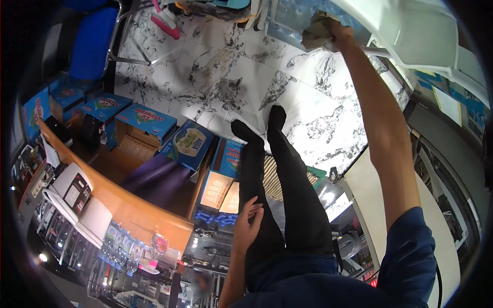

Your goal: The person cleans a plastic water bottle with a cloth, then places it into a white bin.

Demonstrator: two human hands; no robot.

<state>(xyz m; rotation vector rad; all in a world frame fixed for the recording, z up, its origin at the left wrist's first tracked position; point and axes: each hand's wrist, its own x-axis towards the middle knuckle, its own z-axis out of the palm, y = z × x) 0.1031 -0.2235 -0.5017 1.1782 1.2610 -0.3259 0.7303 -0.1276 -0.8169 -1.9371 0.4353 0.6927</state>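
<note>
My right hand (341,37) reaches far forward and is closed on a crumpled grey-brown cloth (317,32). The cloth overlaps a clear bluish plastic-looking container (283,23) on the floor, whose contents are blurred. My left hand (249,222) hangs by my left thigh, thumb apart and fingers loosely bent, with nothing in it. Below it my black-clothed legs (303,205) stretch down to dark-socked feet on the marbled floor.
A white plastic chair (423,33) stands beside my right arm. Blue printed cartons (146,120) line the left, by a curved wooden counter (123,197). Farther left is a blue chair (93,41). A striped mat (277,177) and bottles (120,246) are also there.
</note>
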